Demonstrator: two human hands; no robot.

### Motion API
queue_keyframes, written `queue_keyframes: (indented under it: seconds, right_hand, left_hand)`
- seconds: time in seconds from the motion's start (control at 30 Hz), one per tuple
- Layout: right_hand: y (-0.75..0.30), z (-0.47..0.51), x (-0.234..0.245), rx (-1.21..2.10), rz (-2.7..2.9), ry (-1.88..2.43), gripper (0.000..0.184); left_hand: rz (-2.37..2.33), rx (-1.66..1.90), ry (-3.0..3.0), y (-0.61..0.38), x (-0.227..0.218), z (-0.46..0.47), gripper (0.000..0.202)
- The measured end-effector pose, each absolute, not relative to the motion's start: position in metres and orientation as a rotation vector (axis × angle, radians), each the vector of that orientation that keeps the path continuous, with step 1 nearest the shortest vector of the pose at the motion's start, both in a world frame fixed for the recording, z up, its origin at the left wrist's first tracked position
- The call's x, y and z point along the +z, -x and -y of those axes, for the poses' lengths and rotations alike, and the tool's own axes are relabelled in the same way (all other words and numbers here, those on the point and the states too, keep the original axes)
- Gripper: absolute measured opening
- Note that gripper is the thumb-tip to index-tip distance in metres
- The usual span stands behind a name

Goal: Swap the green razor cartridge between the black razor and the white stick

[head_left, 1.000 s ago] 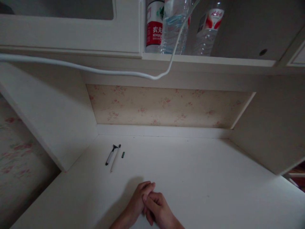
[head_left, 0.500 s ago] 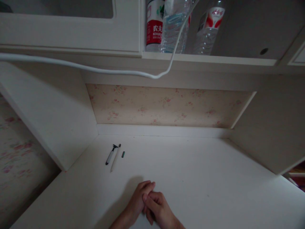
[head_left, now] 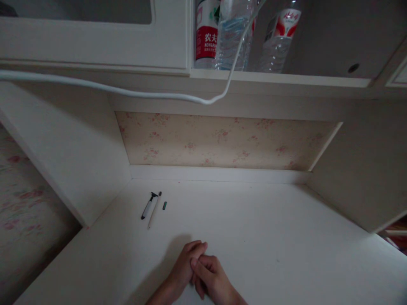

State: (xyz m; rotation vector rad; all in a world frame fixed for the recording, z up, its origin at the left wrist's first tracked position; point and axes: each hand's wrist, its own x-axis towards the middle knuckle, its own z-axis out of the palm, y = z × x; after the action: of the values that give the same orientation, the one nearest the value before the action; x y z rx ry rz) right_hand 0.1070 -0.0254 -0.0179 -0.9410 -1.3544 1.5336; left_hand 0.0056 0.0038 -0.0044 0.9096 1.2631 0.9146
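Observation:
Both my hands rest together on the white desk [head_left: 270, 237] near its front edge. My left hand [head_left: 183, 266] lies with its fingers curled inward. My right hand [head_left: 212, 280] is closed, its fingers pressed against the left hand's fingers. Nothing shows between them. Further back and to the left lie a white pen barrel with a black tip [head_left: 148, 206], a thin pale refill [head_left: 154, 210] beside it, and a small dark piece [head_left: 164, 206]. All three lie apart from my hands.
A shelf above holds several plastic water bottles [head_left: 233, 34]. A white cable [head_left: 127, 91] sags across below the shelf. Flowered wallpaper [head_left: 219, 140] backs the alcove. White side panels [head_left: 73, 148] close the desk in on both sides.

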Motion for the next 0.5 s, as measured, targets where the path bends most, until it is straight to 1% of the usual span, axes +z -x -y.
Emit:
queue_keyframes:
  seconds: [0.23,0.4,0.5]
  right_hand:
    - [-0.1077,0.0261,-0.0142,1.527,1.378,0.954,0.068]
    - [-0.1079,0.0258,-0.0153,1.541,1.363,0.928,0.066]
    - [-0.1079,0.0256,-0.0168,1.542,1.360,0.907,0.065]
  left_hand:
    - [-1.251,0.898,-0.906,-0.0051,-0.0038,-0.0031,0.067]
    - [-1.246,0.884,-0.932,-0.0041,-0.0011,-0.0027,0.069]
    - [-1.243,0.877,-0.961,-0.0034,-0.0028,-0.0033,0.066]
